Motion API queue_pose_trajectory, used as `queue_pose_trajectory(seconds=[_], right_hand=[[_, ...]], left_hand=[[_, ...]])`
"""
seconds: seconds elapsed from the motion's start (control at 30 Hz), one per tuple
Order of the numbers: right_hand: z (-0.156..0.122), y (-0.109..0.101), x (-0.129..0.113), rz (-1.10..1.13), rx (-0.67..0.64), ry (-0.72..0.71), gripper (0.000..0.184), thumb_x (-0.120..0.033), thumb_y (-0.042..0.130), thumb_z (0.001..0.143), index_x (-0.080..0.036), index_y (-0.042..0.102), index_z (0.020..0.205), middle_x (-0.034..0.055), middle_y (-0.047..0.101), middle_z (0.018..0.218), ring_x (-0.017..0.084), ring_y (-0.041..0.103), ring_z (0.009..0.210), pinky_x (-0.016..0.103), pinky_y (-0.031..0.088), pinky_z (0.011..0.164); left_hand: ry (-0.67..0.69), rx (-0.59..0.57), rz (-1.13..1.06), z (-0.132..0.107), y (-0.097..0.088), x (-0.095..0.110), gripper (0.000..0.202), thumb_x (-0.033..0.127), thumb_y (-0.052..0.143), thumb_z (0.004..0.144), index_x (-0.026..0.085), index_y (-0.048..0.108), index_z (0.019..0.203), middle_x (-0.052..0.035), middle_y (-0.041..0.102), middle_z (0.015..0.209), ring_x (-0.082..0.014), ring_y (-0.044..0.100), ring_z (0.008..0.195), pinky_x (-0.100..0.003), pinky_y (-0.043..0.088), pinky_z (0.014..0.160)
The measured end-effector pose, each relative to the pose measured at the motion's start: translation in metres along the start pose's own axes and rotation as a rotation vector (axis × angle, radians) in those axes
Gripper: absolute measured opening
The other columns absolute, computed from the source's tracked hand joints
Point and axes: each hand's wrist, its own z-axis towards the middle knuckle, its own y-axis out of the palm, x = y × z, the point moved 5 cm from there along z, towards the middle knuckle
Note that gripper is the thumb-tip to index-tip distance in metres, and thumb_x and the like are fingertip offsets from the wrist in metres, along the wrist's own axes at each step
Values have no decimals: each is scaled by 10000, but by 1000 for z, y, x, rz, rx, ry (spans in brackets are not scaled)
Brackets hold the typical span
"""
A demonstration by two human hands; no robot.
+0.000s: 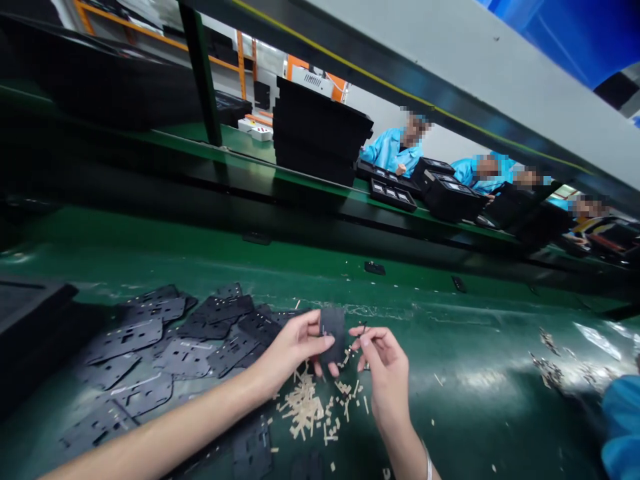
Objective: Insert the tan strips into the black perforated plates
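Observation:
My left hand holds a small dark foam sheet upright over the green table, thumb on its face and fingers behind. My right hand is just right of the sheet, fingertips pinched at its lower right edge on a tiny piece I cannot make out. Under both hands lies a pile of small pale scrap strips. To the left, several flat dark die-cut foam sheets with cut-out slots lie spread and overlapping on the table.
A dark tray sits at the left edge. Beyond a green conveyor stand stacked black trays and several people in blue coats. More scrap bits lie at the right, beside a blue sleeve.

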Motion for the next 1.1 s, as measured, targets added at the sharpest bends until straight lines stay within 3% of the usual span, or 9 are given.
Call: queue_pose_trajectory(seconds=[0.1, 0.23, 0.47, 0.83, 1.1], right_hand=[[-6, 4, -2, 60, -35, 8, 167, -320, 596, 774, -168, 536, 740, 41, 606, 739, 107, 537, 560, 178, 408, 407], [-12, 5, -9, -13, -10, -37, 156, -299, 593, 775, -166, 531, 721, -5, 543, 618, 87, 497, 499, 183, 413, 432], [-24, 6, -21, -250, 36, -69, 76, -246, 561, 791, -184, 534, 757, 27, 612, 741, 135, 599, 660, 225, 475, 558], [-27, 10, -28, -401, 23, -197, 29, -191, 571, 771, -197, 562, 743, 11, 613, 751, 120, 574, 638, 214, 462, 542], [-24, 8, -26, -376, -20, -118, 46, -223, 587, 764, -193, 584, 728, 6, 619, 735, 119, 571, 645, 212, 442, 553]], left_hand=[[-14, -32, -42, -18, 9, -6, 212, 294, 555, 792, 116, 557, 907, -71, 637, 807, -141, 619, 536, -189, 393, 430], [-23, 11, -12, -22, 13, -18, 219, 291, 627, 745, 118, 597, 875, -32, 618, 738, -134, 613, 551, -176, 406, 436], [-7, 136, -44, -28, 20, -28, 170, 233, 654, 676, 104, 576, 754, 16, 553, 630, -146, 616, 549, -209, 461, 488], [-5, 99, 34, -30, 21, -23, 76, 166, 586, 705, 104, 563, 741, 19, 556, 606, -126, 604, 561, -188, 458, 488], [19, 55, 94, -30, 21, -18, 23, 134, 536, 718, 115, 545, 728, 27, 541, 622, -108, 593, 567, -172, 452, 484]])
